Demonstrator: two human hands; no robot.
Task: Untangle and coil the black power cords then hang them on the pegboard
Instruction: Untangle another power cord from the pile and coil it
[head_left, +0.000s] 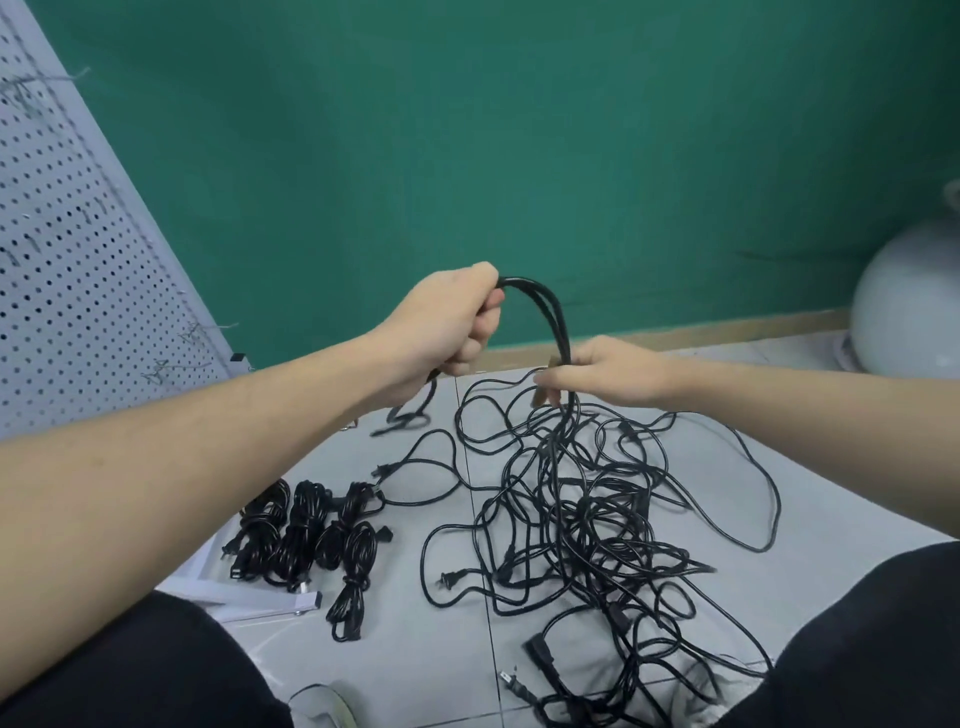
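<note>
My left hand (452, 325) grips a bunch of black cord loops (545, 306) that arch over to my right hand (608, 371). The right hand pinches the same strands lower down, its fingertips blurred. From there the strands drop into a big tangle of black power cords (587, 525) spread on the grey floor tiles. Several coiled and tied cords (311, 535) lie side by side on the floor at the left. The white pegboard (67, 249) leans at the far left with a few wire hooks on it.
A green wall (519, 156) rises behind the floor. A pale round object (909, 317) sits at the right by the wall. My black-clad knees (857, 649) frame the lower corners. White metal bars (260, 603) lie by the coiled cords.
</note>
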